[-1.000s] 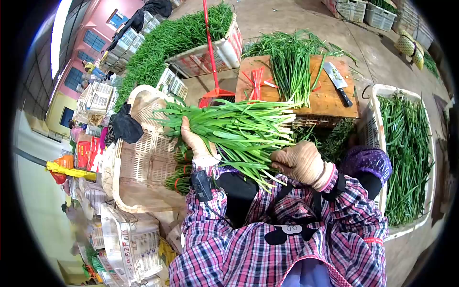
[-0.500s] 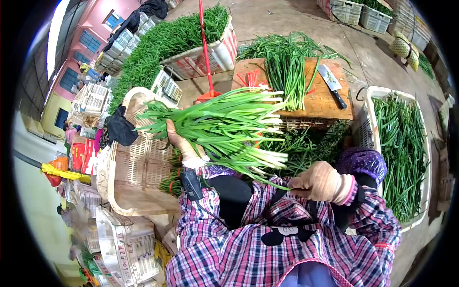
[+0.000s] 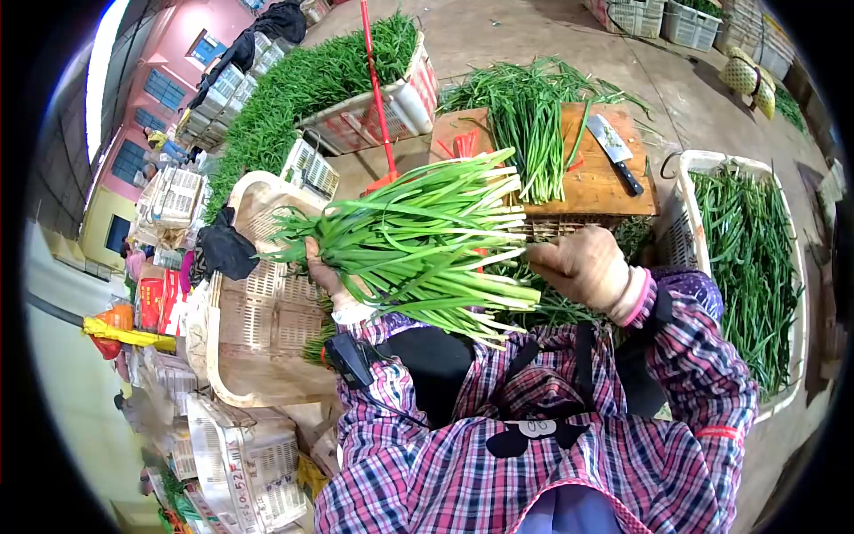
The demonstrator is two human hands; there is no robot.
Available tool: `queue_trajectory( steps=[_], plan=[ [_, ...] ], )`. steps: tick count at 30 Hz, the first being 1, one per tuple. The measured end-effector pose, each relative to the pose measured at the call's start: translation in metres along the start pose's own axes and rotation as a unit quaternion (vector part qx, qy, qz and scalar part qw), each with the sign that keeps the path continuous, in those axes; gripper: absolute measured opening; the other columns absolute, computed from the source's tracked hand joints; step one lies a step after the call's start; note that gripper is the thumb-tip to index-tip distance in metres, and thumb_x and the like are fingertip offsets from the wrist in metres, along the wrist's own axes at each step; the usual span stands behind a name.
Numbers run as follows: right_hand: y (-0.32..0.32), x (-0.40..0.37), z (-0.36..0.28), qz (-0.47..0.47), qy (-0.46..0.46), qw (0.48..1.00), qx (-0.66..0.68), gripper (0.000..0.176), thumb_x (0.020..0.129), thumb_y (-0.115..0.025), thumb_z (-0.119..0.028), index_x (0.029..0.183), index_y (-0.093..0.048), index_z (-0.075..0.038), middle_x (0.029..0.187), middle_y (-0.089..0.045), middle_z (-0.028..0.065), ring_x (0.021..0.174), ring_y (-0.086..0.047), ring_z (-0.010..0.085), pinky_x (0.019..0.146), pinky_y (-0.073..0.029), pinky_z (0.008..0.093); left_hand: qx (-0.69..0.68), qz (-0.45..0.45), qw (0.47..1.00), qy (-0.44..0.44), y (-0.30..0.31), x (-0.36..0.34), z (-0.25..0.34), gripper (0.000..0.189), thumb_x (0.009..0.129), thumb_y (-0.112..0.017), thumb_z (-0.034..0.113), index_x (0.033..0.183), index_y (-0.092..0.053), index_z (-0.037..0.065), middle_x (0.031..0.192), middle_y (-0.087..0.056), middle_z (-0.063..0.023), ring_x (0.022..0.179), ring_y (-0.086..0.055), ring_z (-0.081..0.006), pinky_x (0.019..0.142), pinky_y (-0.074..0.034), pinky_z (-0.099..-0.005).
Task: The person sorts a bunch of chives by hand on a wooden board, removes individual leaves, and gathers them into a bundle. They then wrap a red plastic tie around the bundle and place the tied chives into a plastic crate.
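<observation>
**Now, level the cut ends before anything else**

Here the left hand, gloved, is closed around the bundle of green onions from beneath. It holds the bundle across the middle of the frame, leaf tips toward the left and pale ends fanning right. The right hand, also gloved, sits at those pale ends with its fingers curled. Whether it pinches a stalk or only touches them cannot be told.

The ends are ragged, some jutting past others, so the step looks like evening and tidying the bunch. It would go best with the left grip firm but not crushing, loose enough for stalks to slide. The right palm can then tap the ends flush and pull out any stray or limp stalks.

Above, in the upper middle, a chopping board carries loose greens, a cleaver and red bands. A pale basket lies at left, and a crate of greens stands at right.
</observation>
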State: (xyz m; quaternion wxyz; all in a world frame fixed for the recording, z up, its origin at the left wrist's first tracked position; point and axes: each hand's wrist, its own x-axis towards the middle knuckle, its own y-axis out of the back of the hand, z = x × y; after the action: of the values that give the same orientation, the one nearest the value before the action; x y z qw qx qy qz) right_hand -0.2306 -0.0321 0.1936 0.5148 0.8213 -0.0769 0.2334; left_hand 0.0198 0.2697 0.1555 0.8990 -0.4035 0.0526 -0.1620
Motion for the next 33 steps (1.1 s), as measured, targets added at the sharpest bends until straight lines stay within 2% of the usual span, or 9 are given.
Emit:
queue_trajectory(
  steps=[2,6,11,13,15,19,20,26,33],
  plan=[
    [-0.009,0.007,0.008,0.012,-0.007,1.0,0.016,0.017,0.08,-0.061,-0.025,0.096,-0.061,-0.02,0.061,-0.056,0.0083,0.057,-0.058,0.0309,0.05,-0.043,0.0435,-0.002,0.018,1.0,-0.002,-0.007,-0.005,0.002,0.058,0.086,-0.052,0.05,0.123,-0.05,0.005,0.119,-0.056,-0.0151,0.103,-0.056,-0.0322,0.091,-0.045,-0.0482],
    [-0.001,0.01,0.019,-0.055,-0.15,0.964,0.212,0.016,0.083,-0.064,-0.023,0.094,-0.067,-0.012,0.078,-0.065,0.0117,0.073,-0.063,0.0283,0.067,-0.05,0.0349,-0.012,0.033,0.999,-0.012,-0.025,-0.019,0.009,0.048,0.088,-0.053,0.045,0.115,-0.056,0.005,0.111,-0.061,-0.0123,0.097,-0.06,-0.0284,0.087,-0.049,-0.0453],
    [0.012,0.002,0.008,0.079,-0.172,0.935,0.301,0.012,0.081,-0.064,-0.011,0.092,-0.067,-0.005,0.081,-0.066,0.0105,0.072,-0.064,0.0236,0.066,-0.05,0.0322,-0.03,0.023,0.999,-0.007,-0.031,-0.026,0.008,0.045,0.088,-0.053,0.043,0.111,-0.059,0.005,0.108,-0.064,-0.012,0.094,-0.062,-0.0275,0.084,-0.051,-0.0443],
    [0.02,0.008,-0.009,0.138,-0.102,0.936,0.306,0.011,0.081,-0.064,-0.01,0.09,-0.066,-0.005,0.079,-0.065,0.0103,0.073,-0.063,0.0235,0.067,-0.05,0.0323,-0.019,0.046,0.999,0.006,-0.038,-0.028,0.006,0.046,0.088,-0.053,0.043,0.112,-0.058,0.004,0.108,-0.063,-0.0128,0.094,-0.061,-0.0286,0.084,-0.051,-0.045],
    [0.016,0.012,-0.023,0.108,-0.069,0.956,0.264,0.011,0.08,-0.064,-0.014,0.088,-0.065,-0.008,0.075,-0.062,0.0088,0.074,-0.061,0.0286,0.065,-0.048,0.0359,-0.019,0.014,0.999,0.03,-0.037,-0.027,0.004,0.049,0.088,-0.053,0.045,0.113,-0.057,0.003,0.109,-0.062,-0.014,0.094,-0.061,-0.0298,0.085,-0.051,-0.0457],
    [-0.01,0.014,-0.019,-0.052,-0.072,0.996,0.016,0.024,0.082,-0.058,-0.034,0.096,-0.057,-0.014,0.069,-0.059,0.0092,0.064,-0.06,0.031,0.054,-0.045,0.0438,0.003,0.054,0.998,0.03,-0.034,-0.022,-0.007,0.055,0.087,-0.051,0.049,0.116,-0.055,0.002,0.114,-0.06,-0.0153,0.096,-0.059,-0.0308,0.086,-0.049,-0.0478],
    [-0.015,0.016,-0.017,-0.053,-0.082,0.995,-0.009,0.026,0.082,-0.058,-0.035,0.099,-0.056,-0.015,0.068,-0.06,0.0091,0.062,-0.06,0.0312,0.053,-0.045,0.0443,-0.004,0.009,0.999,0.043,-0.038,-0.023,-0.007,0.055,0.088,-0.05,0.049,0.117,-0.054,0.003,0.115,-0.059,-0.015,0.099,-0.058,-0.0304,0.088,-0.047,-0.0468],
    [-0.03,0.017,-0.01,-0.026,-0.071,0.997,-0.015,0.033,0.081,-0.058,-0.039,0.105,-0.051,-0.018,0.065,-0.061,0.009,0.059,-0.061,0.0303,0.05,-0.044,0.0436,0.001,0.061,0.997,0.039,-0.059,-0.039,-0.015,0.057,0.089,-0.044,0.049,0.117,-0.053,0.001,0.115,-0.058,-0.0159,0.102,-0.055,-0.0316,0.091,-0.044,-0.0458],
    [-0.034,0.032,-0.017,-0.039,-0.044,0.993,-0.102,0.035,0.074,-0.065,-0.036,0.095,-0.052,-0.011,0.083,-0.058,0.0069,0.074,-0.06,0.027,0.057,-0.048,0.0393,0.0,0.083,0.996,0.04,-0.049,-0.033,-0.02,0.054,0.09,-0.042,0.047,0.117,-0.053,0.001,0.116,-0.058,-0.0159,0.103,-0.055,-0.0319,0.092,-0.042,-0.046]
  ],
)
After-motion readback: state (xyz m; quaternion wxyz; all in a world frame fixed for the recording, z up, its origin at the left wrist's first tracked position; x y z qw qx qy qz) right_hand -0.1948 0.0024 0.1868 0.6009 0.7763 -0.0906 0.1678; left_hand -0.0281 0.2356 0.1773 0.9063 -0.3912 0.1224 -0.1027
